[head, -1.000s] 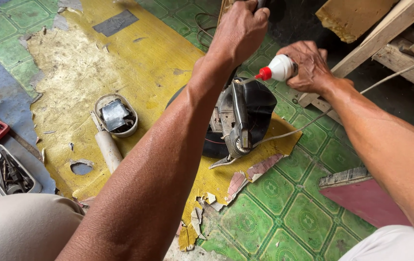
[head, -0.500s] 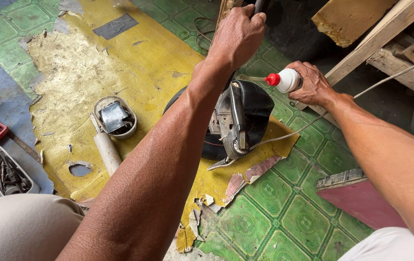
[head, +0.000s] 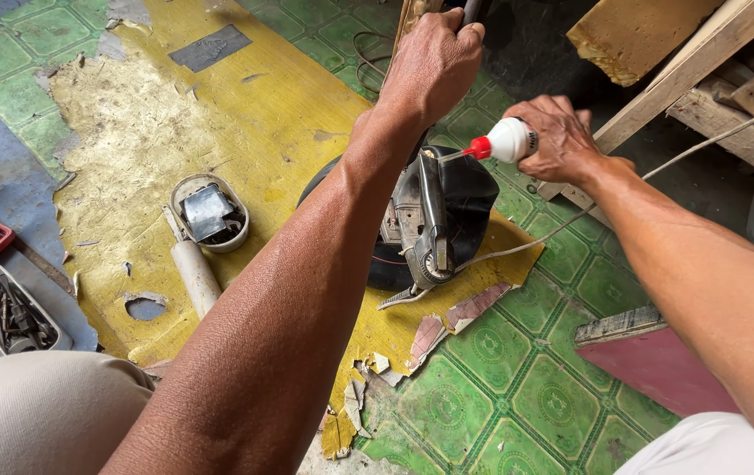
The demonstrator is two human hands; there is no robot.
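One small white squeeze bottle (head: 511, 139) with a red nozzle is clasped in the right hand (head: 557, 141), long axis horizontal, tip pointing left over the black machine housing (head: 447, 220). A dark handle (head: 468, 10) is gripped by the clenched left hand (head: 434, 62).

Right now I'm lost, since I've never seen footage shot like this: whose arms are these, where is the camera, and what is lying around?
The camera sits on the person's head and looks down, so both arms are their own. The left hand grips a dark handle at the top edge. The right hand holds a small white bottle with a red nozzle, pointed at the black machine on the floor. That machine rests on worn yellow and green flooring. To the left lie an oval cover, a white tube and a tray of wrenches. Wooden planks are at upper right.
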